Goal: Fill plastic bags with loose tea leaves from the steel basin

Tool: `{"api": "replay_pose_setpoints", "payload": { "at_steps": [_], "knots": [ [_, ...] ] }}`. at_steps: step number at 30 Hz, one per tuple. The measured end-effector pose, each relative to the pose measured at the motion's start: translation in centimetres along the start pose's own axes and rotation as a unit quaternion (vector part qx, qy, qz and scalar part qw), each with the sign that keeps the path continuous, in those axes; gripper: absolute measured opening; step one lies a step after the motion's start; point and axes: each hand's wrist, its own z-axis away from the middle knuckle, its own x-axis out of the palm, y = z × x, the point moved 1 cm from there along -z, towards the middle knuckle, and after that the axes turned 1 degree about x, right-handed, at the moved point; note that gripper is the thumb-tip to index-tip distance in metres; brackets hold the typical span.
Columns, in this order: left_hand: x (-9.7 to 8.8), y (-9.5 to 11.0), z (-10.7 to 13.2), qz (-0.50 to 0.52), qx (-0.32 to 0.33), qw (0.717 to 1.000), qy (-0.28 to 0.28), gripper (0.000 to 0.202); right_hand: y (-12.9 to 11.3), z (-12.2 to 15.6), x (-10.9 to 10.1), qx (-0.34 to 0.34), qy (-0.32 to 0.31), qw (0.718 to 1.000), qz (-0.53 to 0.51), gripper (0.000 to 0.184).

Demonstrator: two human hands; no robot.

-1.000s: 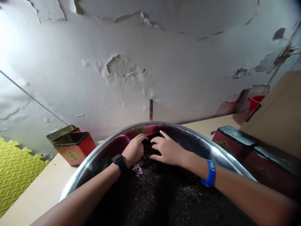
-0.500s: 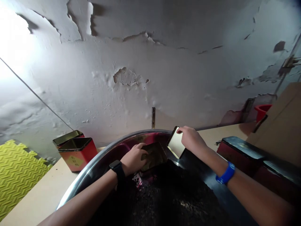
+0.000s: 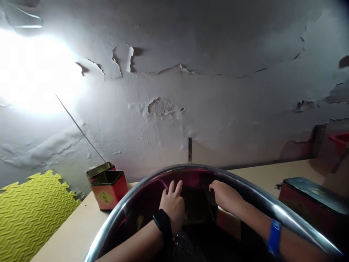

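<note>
A dark rectangular tin (image 3: pixel 196 205) is tilted inside the large metal basin (image 3: pixel 111 222), in deep shadow. My left hand (image 3: pixel 173 207), wearing a black watch, is at the tin's left side. Three of its fingers stick up apart, while the thumb side is against the tin and partly hidden. My right hand (image 3: pixel 227 196), with a blue wristband, is inside the basin to the right of the tin. Its fingers curl downward at a flat tin lid (image 3: pixel 230 222), whose pale inner face shows below the wrist. Dark loose material (image 3: pixel 188 249) lies in the basin's shaded bottom.
Two open red tins (image 3: pixel 109 193) stand on the pale tabletop (image 3: pixel 73 229) left of the basin. A closed red tin (image 3: pixel 313 200) is at the right, with a red tub (image 3: pixel 340 142) behind it. Yellow foam matting (image 3: pixel 35 211) lies left. A peeling wall (image 3: pixel 212 116) rises behind.
The view has shifted, so the scene sits lower and further right. Both hands have moved down into the basin with the tin and lid, and my left hand's outer fingers have lifted and spread.
</note>
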Motion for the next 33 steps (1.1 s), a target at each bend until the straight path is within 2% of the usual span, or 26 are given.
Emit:
{"api": "replay_pose_setpoints", "payload": {
  "at_steps": [2,4,5,7,9,11,14,21,23,25,28,31,33],
  "knots": [
    [0.1,-0.1,-0.3,0.012,-0.005,1.0,-0.004,0.028,-1.7,0.3,-1.2,-0.044,0.077,0.995,-0.045,0.029],
    [0.2,-0.3,-0.6,0.028,-0.007,1.0,-0.005,0.03,-3.6,0.8,-2.2,-0.118,0.133,0.979,-0.095,0.026],
    [0.2,-0.4,-0.7,0.038,-0.008,0.999,-0.005,0.031,-4.5,1.1,-2.4,-0.162,0.137,0.971,-0.111,0.025],
    [0.1,-0.6,-0.7,0.063,0.0,0.998,-0.001,0.03,-5.9,1.7,-2.1,-0.243,0.099,0.958,-0.115,0.023],
    [0.0,-0.9,-0.5,0.092,0.03,0.995,0.016,0.026,-6.7,2.1,-1.2,-0.277,0.047,0.955,-0.099,0.023],
    [-0.1,-1.0,-0.3,0.132,0.065,0.988,0.044,0.018,-6.8,2.2,-0.2,-0.263,0.013,0.962,-0.075,0.027],
    [-0.1,-1.3,-0.1,0.221,0.088,0.968,0.073,0.011,-6.3,2.1,0.7,-0.214,-0.002,0.975,-0.061,0.032],
    [-1.1,-0.8,-0.3,0.38,0.112,0.915,0.08,0.014,-5.4,1.9,0.3,-0.117,-0.047,0.989,-0.07,0.027],
    [-1.3,-0.8,-0.5,0.39,0.099,0.911,0.093,0.011,-5.3,1.7,0.0,-0.101,-0.026,0.991,-0.086,0.021],
    [-1.3,-1.1,-0.7,0.376,0.077,0.915,0.122,0.011,-5.3,1.5,-0.4,-0.118,0.029,0.986,-0.117,0.013],
    [-1.2,-1.9,-0.9,0.341,0.047,0.928,0.143,0.011,-5.5,1.2,-1.3,-0.137,0.086,0.973,-0.166,0.018],
    [-1.4,-2.6,-1.0,0.349,0.071,0.93,0.09,0.017,-5.6,1.0,-2.0,-0.116,0.088,0.965,-0.218,0.023],
    [-1.7,-2.6,-0.9,0.381,0.11,0.916,0.057,0.02,-5.8,1.0,-2.1,-0.109,0.089,0.959,-0.248,0.024]
  ]
}}
